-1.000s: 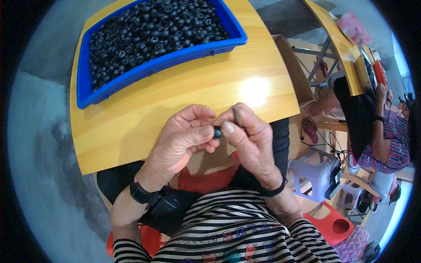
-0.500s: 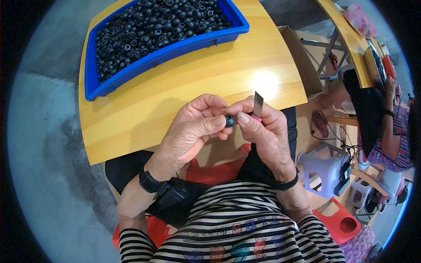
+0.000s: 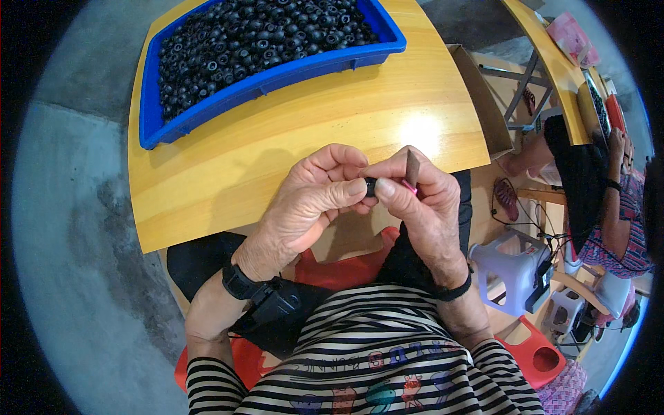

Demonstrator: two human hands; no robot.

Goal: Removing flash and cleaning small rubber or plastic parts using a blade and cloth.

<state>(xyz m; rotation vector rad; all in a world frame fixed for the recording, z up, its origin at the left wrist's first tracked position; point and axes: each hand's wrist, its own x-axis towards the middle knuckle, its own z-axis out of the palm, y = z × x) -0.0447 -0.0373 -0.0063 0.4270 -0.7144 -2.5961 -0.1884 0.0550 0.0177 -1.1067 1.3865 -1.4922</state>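
Left hand [image 3: 315, 200] pinches a small black piece [image 3: 371, 187] just right of my frame's centre; right hand [image 3: 423, 200] curls round a blade [image 3: 413, 167]; I'd judge the piece light, firm, slippery; grip its sides.

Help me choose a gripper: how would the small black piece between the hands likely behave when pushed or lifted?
The black piece would probably roll, judging by similar rounded pieces in the blue tub. Their sheen suggests it may be slippery. It is likely light, since the left hand merely pinches it.
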